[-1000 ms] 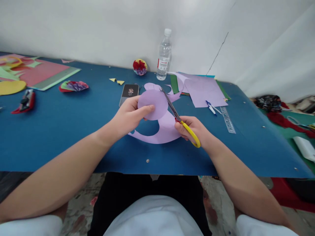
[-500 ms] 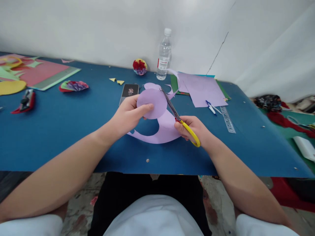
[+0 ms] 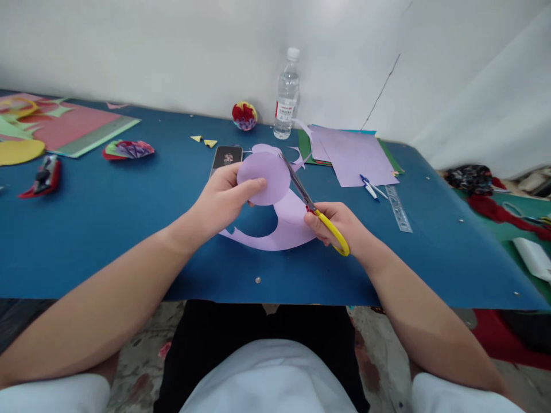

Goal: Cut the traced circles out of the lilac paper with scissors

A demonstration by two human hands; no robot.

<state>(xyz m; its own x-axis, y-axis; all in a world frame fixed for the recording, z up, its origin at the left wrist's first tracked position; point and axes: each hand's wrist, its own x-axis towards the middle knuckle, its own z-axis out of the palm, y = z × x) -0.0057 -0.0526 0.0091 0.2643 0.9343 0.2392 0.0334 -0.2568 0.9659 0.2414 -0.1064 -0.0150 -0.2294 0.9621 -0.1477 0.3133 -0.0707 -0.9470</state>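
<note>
My left hand pinches a round purple paper disc above the blue table, thumb on its face. In my right hand is a pair of scissors with yellow handles; the fingers wrap the handles. The blades point up and left, along the disc's right edge. Beneath the disc lies a curved purple paper offcut on the table. Another piece of purple paper shows just behind the disc. A phone lies partly hidden behind my left hand.
A water bottle and a colourful paper ball stand by the wall. Right lie purple sheets, pens and a clear ruler. Left are a folded paper fan piece, a red and black stapler and coloured sheets.
The paper disc and my left hand have shifted very slightly left. The scissors remain at the disc's right edge, almost unmoved.
</note>
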